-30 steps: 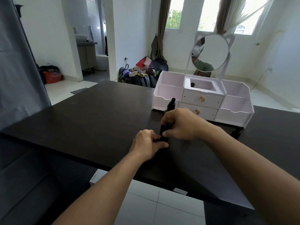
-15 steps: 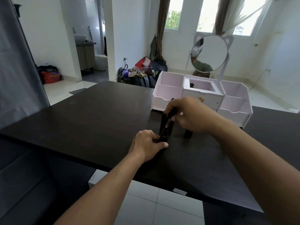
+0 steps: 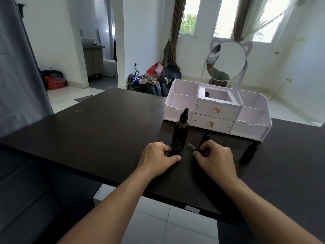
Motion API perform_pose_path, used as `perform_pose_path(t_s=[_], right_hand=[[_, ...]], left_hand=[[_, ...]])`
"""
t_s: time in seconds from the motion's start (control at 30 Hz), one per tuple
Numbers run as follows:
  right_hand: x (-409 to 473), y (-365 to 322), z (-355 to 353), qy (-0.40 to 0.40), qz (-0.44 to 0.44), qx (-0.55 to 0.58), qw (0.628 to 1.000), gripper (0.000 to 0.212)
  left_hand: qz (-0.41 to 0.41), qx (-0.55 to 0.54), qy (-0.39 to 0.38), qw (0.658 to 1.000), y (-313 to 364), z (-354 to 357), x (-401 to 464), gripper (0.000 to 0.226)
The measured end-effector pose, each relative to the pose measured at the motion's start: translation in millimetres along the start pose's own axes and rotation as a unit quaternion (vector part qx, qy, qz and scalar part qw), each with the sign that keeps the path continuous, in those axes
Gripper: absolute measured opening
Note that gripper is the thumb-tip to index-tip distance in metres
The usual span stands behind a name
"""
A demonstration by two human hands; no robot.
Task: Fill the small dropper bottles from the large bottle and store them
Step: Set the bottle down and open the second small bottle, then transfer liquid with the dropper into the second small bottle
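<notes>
Head view, left hand [image 3: 159,154] grips open small bottle [image 3: 175,149], right hand [image 3: 213,154] pinches dropper [image 3: 194,149] beside it.

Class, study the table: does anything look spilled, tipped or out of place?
No spill shows. Only the small bottle gripped by the left hand stands uncapped; its dropper is in the right hand.

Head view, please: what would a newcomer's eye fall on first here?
Two hands at the dark table's near edge: the left hand grips a small open dark bottle, the right hand pinches its glass-tipped dropper cap. Behind stands a tall dark dropper bottle, then a white drawer organiser with cat-eared mirror.
</notes>
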State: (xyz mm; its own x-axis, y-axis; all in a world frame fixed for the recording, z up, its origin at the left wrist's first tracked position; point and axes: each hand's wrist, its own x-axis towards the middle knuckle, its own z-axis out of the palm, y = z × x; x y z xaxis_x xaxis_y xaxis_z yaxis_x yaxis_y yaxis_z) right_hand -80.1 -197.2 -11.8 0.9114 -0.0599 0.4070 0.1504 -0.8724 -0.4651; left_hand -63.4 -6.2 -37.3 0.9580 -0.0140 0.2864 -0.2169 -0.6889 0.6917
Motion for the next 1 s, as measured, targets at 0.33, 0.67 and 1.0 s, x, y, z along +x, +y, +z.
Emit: perform_pose_path(t_s=[0.33,0.67,1.0], right_hand=[[1.4,5.4,10.7,-0.003,-0.009,0.026,1.000,0.024],[-7.2,9.5,9.2,0.016,-0.055,0.030,0.998,0.026],[41.3,-33.8,-16.2,0.102,-0.059,0.188,0.975,0.018]], left_hand=[[0.003,0.004,0.001,1.000,5.0,-2.1,-3.1,0.047],[-0.013,-0.028,0.017,0.999,7.2,-6.0,-5.2,0.051],[-0.020,-0.054,-0.005,0.998,2.3,-5.9,-3.4,0.038]])
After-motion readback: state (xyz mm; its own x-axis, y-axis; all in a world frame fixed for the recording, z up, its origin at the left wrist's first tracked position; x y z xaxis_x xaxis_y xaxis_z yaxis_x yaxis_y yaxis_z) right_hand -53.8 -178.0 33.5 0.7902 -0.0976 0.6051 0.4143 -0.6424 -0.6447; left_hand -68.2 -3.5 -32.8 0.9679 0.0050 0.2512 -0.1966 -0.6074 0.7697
